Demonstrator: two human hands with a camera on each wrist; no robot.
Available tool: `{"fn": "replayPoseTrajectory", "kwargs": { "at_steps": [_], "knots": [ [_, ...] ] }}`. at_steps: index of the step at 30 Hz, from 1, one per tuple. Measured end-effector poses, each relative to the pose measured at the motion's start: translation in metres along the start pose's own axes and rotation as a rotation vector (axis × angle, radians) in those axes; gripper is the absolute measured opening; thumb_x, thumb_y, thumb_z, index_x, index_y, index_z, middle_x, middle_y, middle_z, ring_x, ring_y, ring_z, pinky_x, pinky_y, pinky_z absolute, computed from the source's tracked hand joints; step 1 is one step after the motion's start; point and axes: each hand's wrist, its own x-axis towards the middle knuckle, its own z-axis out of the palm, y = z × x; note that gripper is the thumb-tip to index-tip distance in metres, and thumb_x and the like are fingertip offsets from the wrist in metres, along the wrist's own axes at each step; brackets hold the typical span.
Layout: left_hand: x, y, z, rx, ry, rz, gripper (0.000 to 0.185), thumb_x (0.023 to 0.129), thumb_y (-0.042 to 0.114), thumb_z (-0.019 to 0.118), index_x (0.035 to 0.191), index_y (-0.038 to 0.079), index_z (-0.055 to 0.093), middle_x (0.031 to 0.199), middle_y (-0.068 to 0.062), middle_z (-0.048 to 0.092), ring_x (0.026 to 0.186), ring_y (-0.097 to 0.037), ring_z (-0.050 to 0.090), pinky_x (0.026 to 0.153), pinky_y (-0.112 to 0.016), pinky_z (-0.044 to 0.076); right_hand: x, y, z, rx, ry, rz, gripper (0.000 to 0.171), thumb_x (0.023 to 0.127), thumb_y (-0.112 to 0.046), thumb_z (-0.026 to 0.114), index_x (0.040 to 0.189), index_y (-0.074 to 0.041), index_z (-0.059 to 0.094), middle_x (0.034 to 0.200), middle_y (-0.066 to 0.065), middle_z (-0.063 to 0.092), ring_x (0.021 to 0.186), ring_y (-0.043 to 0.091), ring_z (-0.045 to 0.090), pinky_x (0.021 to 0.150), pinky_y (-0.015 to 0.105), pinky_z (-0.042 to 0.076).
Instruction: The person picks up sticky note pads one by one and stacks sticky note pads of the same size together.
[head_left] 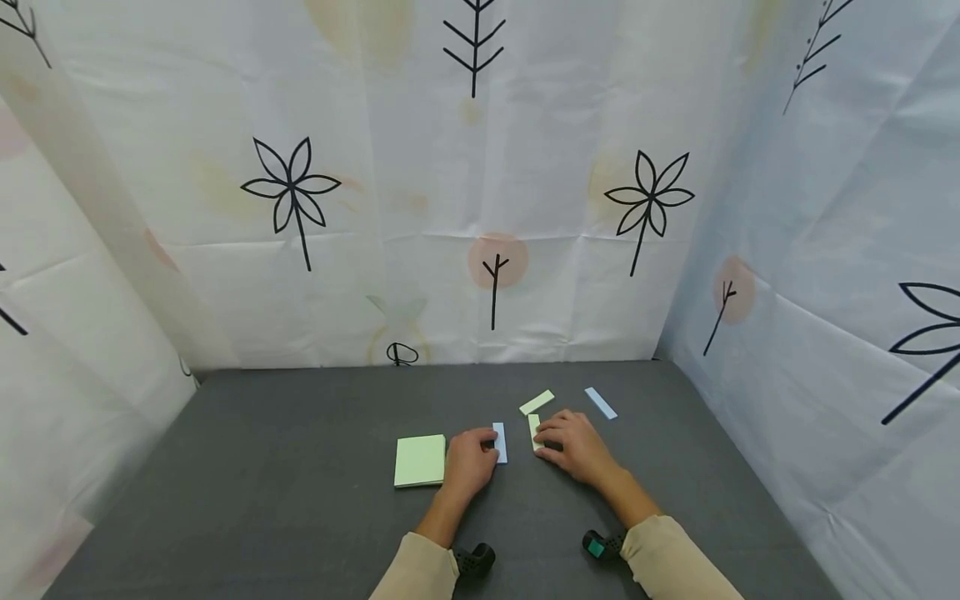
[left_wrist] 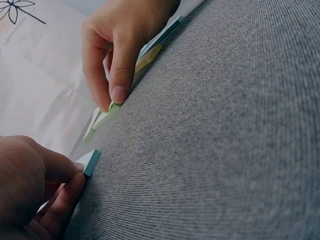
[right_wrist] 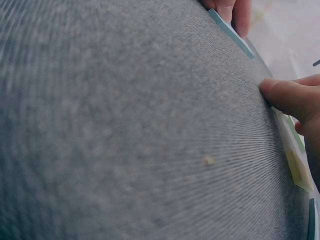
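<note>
Two beige sleeves sit closest, each with a small black wrist device at its cuff, and both hands reach forward over the dark grey fabric-covered desk (head_left: 300, 467). On the left hand (head_left: 468, 461) the fingers (left_wrist: 67, 197) curl in, thumb and forefinger pinching the near end of a narrow light-blue paper strip (head_left: 500, 442) that lies flat on the desk just to the right of those fingers. Left of them, almost touching the knuckles, lies a square pale-green pad of sticky notes (head_left: 420, 459).

The right hand (head_left: 576, 446) has its fingers (left_wrist: 120, 75) bent downward and close together, their tips pressing on a narrow pale-green paper strip (head_left: 534, 431) that lies flat under them, between the two hands. Just beyond those fingers lies a second pale-green strip (head_left: 537, 402), angled and apart from the hand. Further right and beyond it, well clear of both hands, a second light-blue strip (head_left: 601, 402) lies on the desk at a slant.

White cloth printed with black flowers and branches (head_left: 480, 183) hangs behind and beside the desk.
</note>
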Motion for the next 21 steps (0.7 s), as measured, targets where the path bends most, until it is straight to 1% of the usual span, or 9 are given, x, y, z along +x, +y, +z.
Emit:
{"fn": "replayPoseTrajectory", "kwargs": {
  "at_steps": [6,10,14,21],
  "knots": [
    [0.0003,0.0006,-0.0014,-0.009,-0.008,-0.009,0.026,0.075,-0.001,0.068,0.099,0.004,0.077,0.104,-0.007,0.072,0.091,-0.023,0.067,0.075,-0.039,0.052,0.0,-0.0004,0.0028,0.068,0.032,0.037,0.014,0.077,-0.017,0.08,0.089,-0.011,0.077,0.098,0.007,0.071,0.091,0.026,0.059,0.079,0.05,0.042],
    [0.001,-0.0007,-0.0006,-0.013,-0.015,-0.01,0.026,0.076,-0.001,0.068,0.1,0.004,0.077,0.105,-0.007,0.072,0.091,-0.023,0.066,0.075,-0.039,0.052,0.001,0.0003,0.003,0.112,0.035,0.056,0.011,0.079,-0.013,0.077,0.089,-0.009,0.078,0.097,0.008,0.071,0.09,0.027,0.059,0.077,0.05,0.041],
    [0.0015,-0.0016,0.0,-0.006,-0.02,-0.005,0.026,0.075,-0.001,0.068,0.1,0.004,0.077,0.105,-0.007,0.072,0.089,-0.022,0.066,0.074,-0.038,0.052,0.0007,0.0015,0.002,0.143,0.019,0.073,0.01,0.081,-0.01,0.074,0.09,-0.007,0.078,0.098,0.009,0.07,0.091,0.027,0.058,0.077,0.049,0.04],
    [0.0011,-0.0026,0.0006,-0.005,-0.03,-0.024,0.026,0.077,0.0,0.069,0.101,0.005,0.077,0.106,-0.006,0.072,0.087,-0.02,0.065,0.074,-0.037,0.051,0.0004,0.0021,-0.001,0.189,-0.028,0.097,0.012,0.085,-0.01,0.071,0.095,-0.006,0.077,0.103,0.011,0.07,0.094,0.029,0.057,0.08,0.05,0.039]
  ]
}}
